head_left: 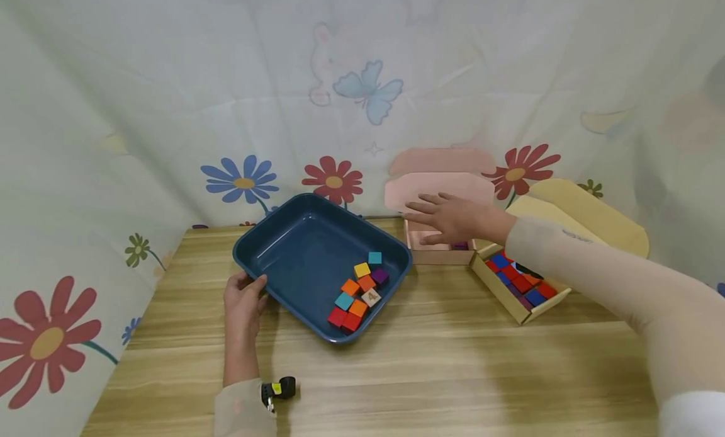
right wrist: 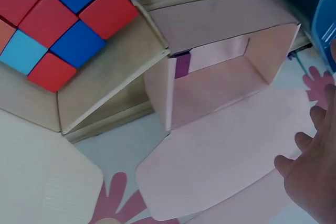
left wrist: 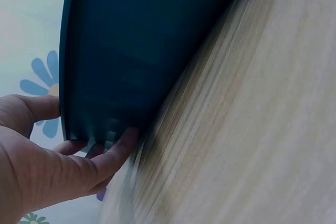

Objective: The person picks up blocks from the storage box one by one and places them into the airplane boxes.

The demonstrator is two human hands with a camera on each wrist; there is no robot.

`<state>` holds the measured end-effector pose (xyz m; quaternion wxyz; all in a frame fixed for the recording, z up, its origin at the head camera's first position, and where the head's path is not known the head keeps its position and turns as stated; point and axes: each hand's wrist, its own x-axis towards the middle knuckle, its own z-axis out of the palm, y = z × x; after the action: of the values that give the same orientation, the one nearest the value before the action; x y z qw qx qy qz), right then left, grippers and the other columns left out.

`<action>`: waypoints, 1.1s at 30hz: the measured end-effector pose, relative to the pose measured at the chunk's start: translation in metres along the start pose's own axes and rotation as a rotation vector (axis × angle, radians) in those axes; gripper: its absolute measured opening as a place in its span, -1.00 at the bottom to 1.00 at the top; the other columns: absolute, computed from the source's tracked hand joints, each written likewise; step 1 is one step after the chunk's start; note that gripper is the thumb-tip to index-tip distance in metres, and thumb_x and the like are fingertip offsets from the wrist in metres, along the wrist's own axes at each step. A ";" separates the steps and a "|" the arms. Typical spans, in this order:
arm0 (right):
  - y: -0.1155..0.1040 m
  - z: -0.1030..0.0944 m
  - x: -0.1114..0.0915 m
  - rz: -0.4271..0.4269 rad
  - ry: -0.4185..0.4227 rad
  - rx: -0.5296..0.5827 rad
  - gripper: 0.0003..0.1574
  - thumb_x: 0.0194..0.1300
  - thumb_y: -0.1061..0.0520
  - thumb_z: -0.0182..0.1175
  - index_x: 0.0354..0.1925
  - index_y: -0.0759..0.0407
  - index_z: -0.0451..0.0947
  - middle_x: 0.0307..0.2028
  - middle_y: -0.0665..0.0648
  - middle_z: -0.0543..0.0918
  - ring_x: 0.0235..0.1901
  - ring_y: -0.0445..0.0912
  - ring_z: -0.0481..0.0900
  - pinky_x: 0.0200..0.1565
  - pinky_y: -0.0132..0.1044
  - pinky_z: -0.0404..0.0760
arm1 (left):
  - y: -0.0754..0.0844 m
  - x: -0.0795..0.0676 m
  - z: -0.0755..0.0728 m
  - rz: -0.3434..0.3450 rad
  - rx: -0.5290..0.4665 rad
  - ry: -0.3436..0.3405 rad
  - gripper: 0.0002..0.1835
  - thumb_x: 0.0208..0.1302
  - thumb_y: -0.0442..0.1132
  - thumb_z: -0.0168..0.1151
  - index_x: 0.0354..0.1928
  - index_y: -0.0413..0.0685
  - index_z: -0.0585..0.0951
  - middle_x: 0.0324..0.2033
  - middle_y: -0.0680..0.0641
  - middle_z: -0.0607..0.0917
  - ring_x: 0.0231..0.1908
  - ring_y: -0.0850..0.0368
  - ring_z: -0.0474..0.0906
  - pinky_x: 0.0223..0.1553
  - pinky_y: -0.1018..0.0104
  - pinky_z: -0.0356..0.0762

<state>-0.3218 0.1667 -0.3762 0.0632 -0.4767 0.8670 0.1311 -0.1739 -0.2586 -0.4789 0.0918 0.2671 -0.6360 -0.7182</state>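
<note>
My left hand (head_left: 243, 306) grips the left corner of a dark blue tray (head_left: 286, 261). In the left wrist view, the thumb and fingers hold the tray's outer wall (left wrist: 121, 51). Several coloured wooden cubes (head_left: 351, 288) and a plain one marked 4 (head_left: 370, 297) lie together at the tray's right end. Fingers spread, my right hand (head_left: 453, 220) hovers over an open pink cardboard box (head_left: 440, 257) and holds nothing. A purple block (right wrist: 182, 65) sits in one corner of that box.
A yellow cardboard box (head_left: 498, 292), lid raised, stands right of the pink box and holds several red, blue and orange cubes (right wrist: 48, 19). Behind the wooden table (head_left: 408, 368) hangs a flowered curtain (head_left: 272, 109). A black strapped device (head_left: 279, 388) is on my left wrist.
</note>
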 end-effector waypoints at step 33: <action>-0.122 -0.075 0.108 -0.224 -0.261 -0.013 -0.02 0.41 -0.61 -0.29 0.62 -0.38 -0.22 0.62 -0.13 -0.25 0.60 0.02 -0.38 0.54 0.16 -0.27 | 0.000 0.000 -0.002 0.000 -0.005 0.017 -0.40 0.46 -0.33 0.18 0.43 -0.24 0.22 0.11 -0.02 0.35 -0.01 0.17 0.47 -0.14 0.39 0.61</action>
<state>-0.2764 -0.0046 -0.3504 0.1863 -0.5498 0.7919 0.1894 -0.1724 -0.2601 -0.4793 0.0978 0.2727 -0.6336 -0.7174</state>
